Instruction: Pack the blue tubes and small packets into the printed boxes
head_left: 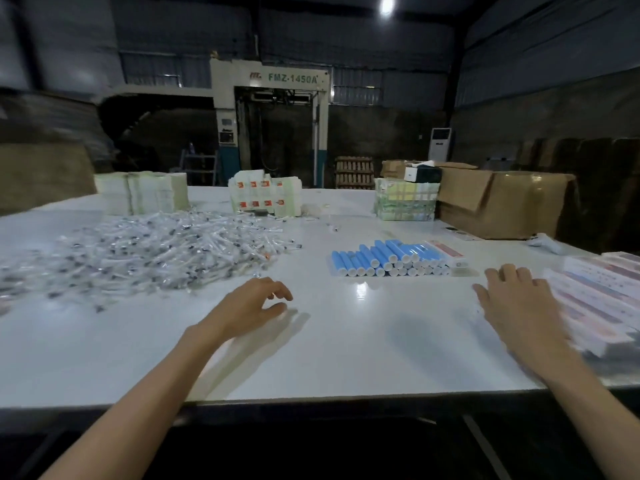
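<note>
Several blue tubes with white caps (384, 259) lie in a stacked row on the white table (346, 341), right of centre. One printed box (448, 253) lies at the row's right end. A wide heap of small clear packets (156, 251) covers the left part of the table. A pile of long printed boxes (599, 292) sits at the right edge. My left hand (252, 306) hovers just above the table near the heap, fingers loosely curled, holding nothing. My right hand (516, 299) is flat with spread fingers, beside the printed box pile.
At the back of the table stand bundles of flat cartons: pale ones (142, 192) at left, ones with red marks (265, 197) in the middle, greenish ones (405, 199) at right. An open cardboard box (502, 202) sits far right. A large machine (270, 123) stands behind.
</note>
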The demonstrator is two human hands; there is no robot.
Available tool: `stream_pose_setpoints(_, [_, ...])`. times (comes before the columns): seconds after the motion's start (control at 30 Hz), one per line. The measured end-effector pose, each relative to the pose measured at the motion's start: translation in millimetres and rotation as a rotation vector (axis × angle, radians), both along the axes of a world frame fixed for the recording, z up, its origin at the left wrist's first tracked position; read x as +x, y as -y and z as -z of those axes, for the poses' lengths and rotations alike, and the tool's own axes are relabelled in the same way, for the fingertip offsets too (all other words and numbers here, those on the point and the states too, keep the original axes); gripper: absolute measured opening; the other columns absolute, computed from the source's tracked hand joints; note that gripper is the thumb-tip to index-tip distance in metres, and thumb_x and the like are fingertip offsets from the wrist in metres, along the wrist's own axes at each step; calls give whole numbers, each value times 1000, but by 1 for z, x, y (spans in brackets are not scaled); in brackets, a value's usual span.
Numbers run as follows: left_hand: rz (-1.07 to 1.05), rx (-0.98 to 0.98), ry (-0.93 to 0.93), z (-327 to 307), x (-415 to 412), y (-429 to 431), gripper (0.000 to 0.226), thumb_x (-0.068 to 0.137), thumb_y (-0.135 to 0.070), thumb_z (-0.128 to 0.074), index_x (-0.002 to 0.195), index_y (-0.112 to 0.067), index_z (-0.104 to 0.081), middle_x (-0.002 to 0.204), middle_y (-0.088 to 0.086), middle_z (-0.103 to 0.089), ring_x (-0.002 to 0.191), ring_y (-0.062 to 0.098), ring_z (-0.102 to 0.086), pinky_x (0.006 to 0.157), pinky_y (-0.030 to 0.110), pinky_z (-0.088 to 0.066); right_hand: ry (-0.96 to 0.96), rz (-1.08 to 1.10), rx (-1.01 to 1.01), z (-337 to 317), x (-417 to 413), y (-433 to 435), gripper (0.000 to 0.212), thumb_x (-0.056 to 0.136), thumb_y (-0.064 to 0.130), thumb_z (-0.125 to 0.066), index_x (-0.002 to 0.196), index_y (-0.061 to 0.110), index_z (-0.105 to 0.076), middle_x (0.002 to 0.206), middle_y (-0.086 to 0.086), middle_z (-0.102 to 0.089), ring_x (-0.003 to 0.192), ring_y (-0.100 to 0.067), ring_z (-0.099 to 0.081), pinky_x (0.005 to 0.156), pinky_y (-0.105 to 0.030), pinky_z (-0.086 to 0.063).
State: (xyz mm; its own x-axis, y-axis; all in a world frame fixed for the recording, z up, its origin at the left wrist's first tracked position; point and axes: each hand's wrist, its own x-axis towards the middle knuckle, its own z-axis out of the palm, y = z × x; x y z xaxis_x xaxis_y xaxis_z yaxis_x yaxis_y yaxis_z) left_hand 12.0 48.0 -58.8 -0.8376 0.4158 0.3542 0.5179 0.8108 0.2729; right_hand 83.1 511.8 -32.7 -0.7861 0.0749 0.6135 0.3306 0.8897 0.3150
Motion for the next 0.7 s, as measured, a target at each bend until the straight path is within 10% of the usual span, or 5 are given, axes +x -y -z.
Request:
stream_pose_setpoints(0.33, [-668,-74,-93,-16,44,184,21,105,-28,-64,125,-27,-67,116,-4,-72,108,22,-66,84,38,-55,334,-947,-1175,21,-80,237,20,102,20,-61,85,20,-72,64,5,-64,58,-9,-56,60,-29,-45])
stream_pose_setpoints(0.7, [-1239,-446,-356,-68,89,353,41,87,-12,-79,122,3,-66,125,27,-63,116,46,-58,94,57,-43,380,-1077,-1412,53,-100,247,23,102,4,-60,87,15,-74,63,-8,-62,56,-14,-53,58,-31,-45])
